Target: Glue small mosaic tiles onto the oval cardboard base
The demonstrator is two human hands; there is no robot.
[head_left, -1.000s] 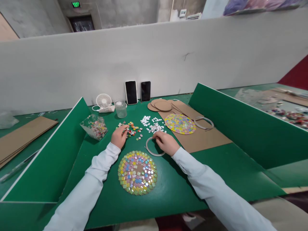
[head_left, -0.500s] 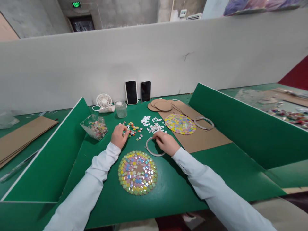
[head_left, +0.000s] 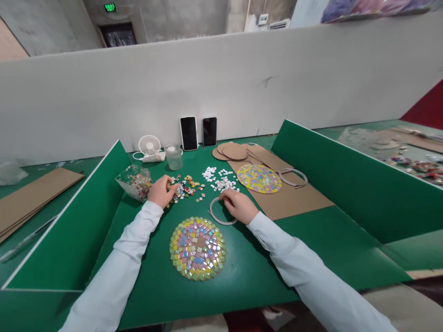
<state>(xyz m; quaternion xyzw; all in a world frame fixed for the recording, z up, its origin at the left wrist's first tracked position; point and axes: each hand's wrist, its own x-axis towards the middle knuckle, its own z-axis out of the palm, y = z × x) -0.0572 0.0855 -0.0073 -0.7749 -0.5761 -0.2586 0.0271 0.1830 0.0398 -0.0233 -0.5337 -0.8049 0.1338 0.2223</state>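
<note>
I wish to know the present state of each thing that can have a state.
Left hand, fingers curled, grip unclear
Coloured tiles, loose
Right hand, fingers closed
Looped tube, gripped by that hand
White tiles, loose
Near mosaic disc, mostly tiled, bare patch centrally
Far mosaic disc, tile-covered
Clear tub, holding tiles
Larger phone, propped upright, screen dark
Smaller phone, propped upright, screen dark
Fan, upright, spinning unclear
Cup, upright
Exit sign, lit

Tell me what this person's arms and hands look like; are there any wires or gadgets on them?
No wires, gadgets or printed markings show. Both arms wear long, pale bluish-white sleeves: the left sleeve and right sleeve look plain, loose and creased, reaching the wrists. The left hand and right hand are bare, without gloves.
</note>
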